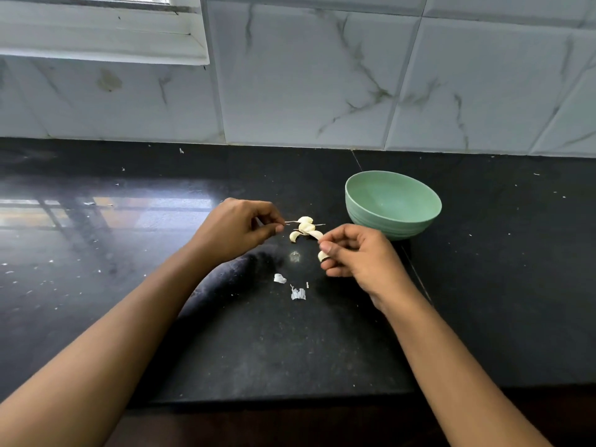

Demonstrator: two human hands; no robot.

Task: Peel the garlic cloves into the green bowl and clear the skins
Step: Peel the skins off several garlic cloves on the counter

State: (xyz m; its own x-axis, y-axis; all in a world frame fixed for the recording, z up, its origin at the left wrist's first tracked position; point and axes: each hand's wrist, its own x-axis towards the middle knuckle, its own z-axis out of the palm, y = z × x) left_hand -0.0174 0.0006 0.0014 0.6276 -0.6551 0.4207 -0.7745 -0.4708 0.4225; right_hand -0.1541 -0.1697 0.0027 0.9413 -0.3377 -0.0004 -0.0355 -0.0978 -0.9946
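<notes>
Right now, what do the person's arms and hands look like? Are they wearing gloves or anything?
No gloves. The left hand and right hand are both bare, and no ring shows on the fingers in view. The left forearm and right forearm are bare too: no sleeves, watch or bracelet as far up as the picture reaches.

No text, label, brand, number or sign can be read anywhere in view.
</notes>
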